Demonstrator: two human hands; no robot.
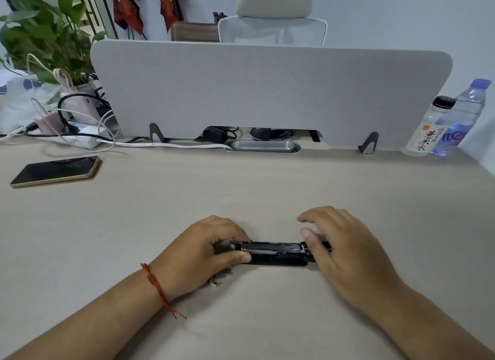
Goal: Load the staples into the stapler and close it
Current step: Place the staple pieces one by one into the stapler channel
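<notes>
A black stapler (276, 252) lies lengthwise on the beige desk (241, 188), its metal staple channel showing on top. My left hand (209, 249) pinches the stapler's left end between thumb and fingers. My right hand (337, 241) rests over the right end, thumb on the top part, fingers spread. Below my left palm, small grey strips of staples (218, 278) peek out on the desk. Whether staples sit in the channel is too small to tell.
A phone (56, 170) lies at the left. A grey divider panel (267, 91) stands across the back, with a cable tray (262, 146) at its foot. Two water bottles (450, 121) stand at the right; a plant, chargers and cables (67, 118) crowd the left rear.
</notes>
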